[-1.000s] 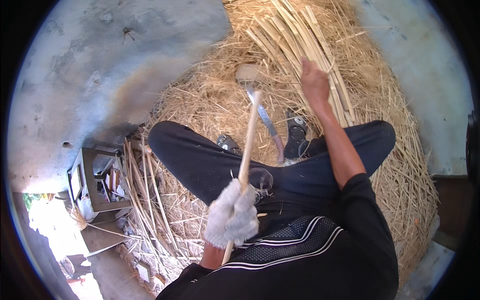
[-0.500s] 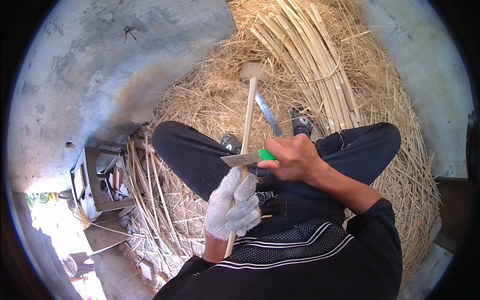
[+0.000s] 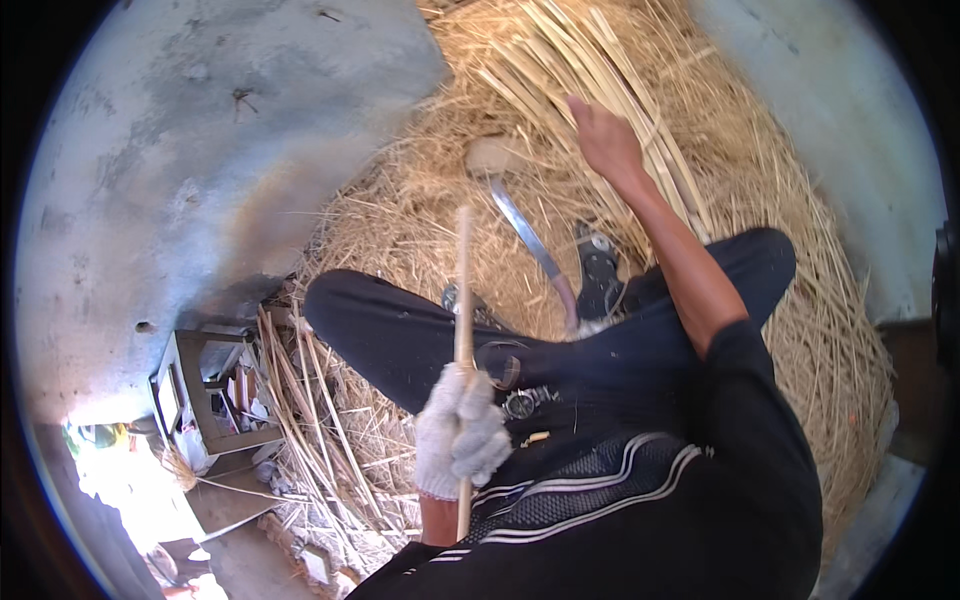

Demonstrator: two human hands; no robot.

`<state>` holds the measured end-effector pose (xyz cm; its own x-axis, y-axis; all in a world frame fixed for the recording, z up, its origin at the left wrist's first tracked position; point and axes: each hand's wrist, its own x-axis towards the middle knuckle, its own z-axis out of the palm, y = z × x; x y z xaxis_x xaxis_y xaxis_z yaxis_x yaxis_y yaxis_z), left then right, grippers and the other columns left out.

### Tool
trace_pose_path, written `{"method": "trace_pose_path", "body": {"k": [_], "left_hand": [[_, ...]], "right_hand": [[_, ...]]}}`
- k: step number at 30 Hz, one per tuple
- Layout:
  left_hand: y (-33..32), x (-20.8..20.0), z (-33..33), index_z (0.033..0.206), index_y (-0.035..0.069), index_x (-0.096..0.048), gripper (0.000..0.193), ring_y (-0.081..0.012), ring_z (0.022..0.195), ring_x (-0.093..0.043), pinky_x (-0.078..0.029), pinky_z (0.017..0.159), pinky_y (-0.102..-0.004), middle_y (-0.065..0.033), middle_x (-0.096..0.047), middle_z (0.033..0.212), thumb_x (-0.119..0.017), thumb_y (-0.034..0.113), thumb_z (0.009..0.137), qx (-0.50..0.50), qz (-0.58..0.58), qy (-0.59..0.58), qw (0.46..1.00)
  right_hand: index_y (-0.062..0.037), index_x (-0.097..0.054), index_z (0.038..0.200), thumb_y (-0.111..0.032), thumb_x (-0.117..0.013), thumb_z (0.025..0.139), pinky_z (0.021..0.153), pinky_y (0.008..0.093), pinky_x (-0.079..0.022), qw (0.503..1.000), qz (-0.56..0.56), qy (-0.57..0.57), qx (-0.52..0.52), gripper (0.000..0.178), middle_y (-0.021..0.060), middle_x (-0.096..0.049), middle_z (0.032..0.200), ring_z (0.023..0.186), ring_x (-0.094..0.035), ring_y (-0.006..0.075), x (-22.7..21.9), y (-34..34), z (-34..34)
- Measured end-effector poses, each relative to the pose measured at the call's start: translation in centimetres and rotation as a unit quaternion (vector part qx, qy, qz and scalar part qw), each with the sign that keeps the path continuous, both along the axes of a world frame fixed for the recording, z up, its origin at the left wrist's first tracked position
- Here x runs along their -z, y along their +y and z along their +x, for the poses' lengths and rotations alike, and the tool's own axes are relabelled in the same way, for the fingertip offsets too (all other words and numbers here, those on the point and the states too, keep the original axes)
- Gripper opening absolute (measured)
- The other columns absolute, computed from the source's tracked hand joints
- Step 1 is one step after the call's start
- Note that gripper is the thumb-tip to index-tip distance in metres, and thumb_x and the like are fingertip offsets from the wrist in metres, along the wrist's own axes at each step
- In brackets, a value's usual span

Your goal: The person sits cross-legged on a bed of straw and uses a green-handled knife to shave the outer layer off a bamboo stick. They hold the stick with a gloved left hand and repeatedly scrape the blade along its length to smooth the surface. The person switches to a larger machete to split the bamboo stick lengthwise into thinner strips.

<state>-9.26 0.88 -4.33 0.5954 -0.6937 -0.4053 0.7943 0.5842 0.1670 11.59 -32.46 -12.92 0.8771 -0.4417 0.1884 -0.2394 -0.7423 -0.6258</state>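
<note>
My left hand (image 3: pixel 460 430), in a white knitted glove, is closed round a long pale split-bamboo strip (image 3: pixel 464 320). One end points away from me past my crossed legs; the other runs back beside my forearm. My bare right hand (image 3: pixel 606 142) reaches far forward with curled fingers, above a bundle of split bamboo strips (image 3: pixel 640 100) lying on the straw. No green handle or blade shows there, and whatever the fingers hold is hidden. Between my feet lies a long knife (image 3: pixel 522 225) with a slightly curved metal blade and a brownish handle toward me.
Straw (image 3: pixel 400 220) covers the floor. A pale flat block (image 3: pixel 495 155) sits beyond the knife. A watch (image 3: pixel 520 404) rests on my lap. At left are a wooden frame (image 3: pixel 225 438) and loose thin strips (image 3: pixel 315 410); grey walls (image 3: pixel 330 90) rise on both sides.
My right hand has left the strip, where it held a green-handled knife across it, and swung forward to the bundle. My left hand still grips the strip, now turned more upright.
</note>
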Motion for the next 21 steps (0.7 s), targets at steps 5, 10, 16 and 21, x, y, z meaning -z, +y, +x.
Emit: {"method": "trace_pose_path", "body": {"k": [5,10,16,21], "left_hand": [[1.0,-0.4,2.2,0.095,0.008,-0.05,0.043,-0.0096,0.026,-0.034,-0.034,0.025,-0.0254,0.0031,-0.035,0.043,-0.027,0.043,0.108,-0.05,0.019,-0.076,0.996],[1.0,-0.7,2.4,0.111,0.004,-0.054,0.043,-0.008,0.026,-0.032,-0.032,0.024,-0.0237,0.0034,-0.034,0.043,-0.029,0.039,0.108,-0.044,0.054,-0.101,0.992],[0.4,-1.5,1.9,0.112,0.005,-0.054,0.041,-0.0086,0.026,-0.031,-0.029,0.025,-0.0242,0.0029,-0.033,0.043,-0.031,0.039,0.108,-0.041,0.071,-0.103,0.991],[-0.2,-2.3,1.6,0.104,0.008,-0.053,0.04,-0.0089,0.026,-0.03,-0.03,0.025,-0.0241,0.0029,-0.034,0.043,-0.031,0.04,0.108,-0.027,0.085,-0.099,0.991]], "right_hand": [[0.0016,-0.058,0.11,-0.034,-0.051,0.1,0.067,0.044,-0.046,0.958,0.188,-0.076,-0.201,0.038,0.022,-0.063,0.076,0.074,-0.065,0.0361,-5.4,6.7,-7.7],[-0.0041,-0.056,0.121,-0.017,-0.046,0.1,0.061,0.0303,-0.045,0.919,0.214,0.064,-0.326,0.027,0.0065,-0.052,0.07,0.06,-0.05,0.0136,-5.9,9.5,-12.9],[-0.0022,-0.058,0.11,-0.014,-0.057,0.094,0.057,0.0371,-0.046,0.901,0.211,-0.009,-0.379,0.02,0.0114,-0.055,0.066,0.057,-0.059,0.0266,-5.5,11.9,-15.5],[-0.0052,-0.054,0.089,-0.017,-0.068,0.085,0.053,0.0435,-0.047,0.899,0.032,-0.127,-0.417,0.019,0.014,-0.058,0.068,0.059,-0.062,0.0326,-6.3,13.7,-16.4]]}}
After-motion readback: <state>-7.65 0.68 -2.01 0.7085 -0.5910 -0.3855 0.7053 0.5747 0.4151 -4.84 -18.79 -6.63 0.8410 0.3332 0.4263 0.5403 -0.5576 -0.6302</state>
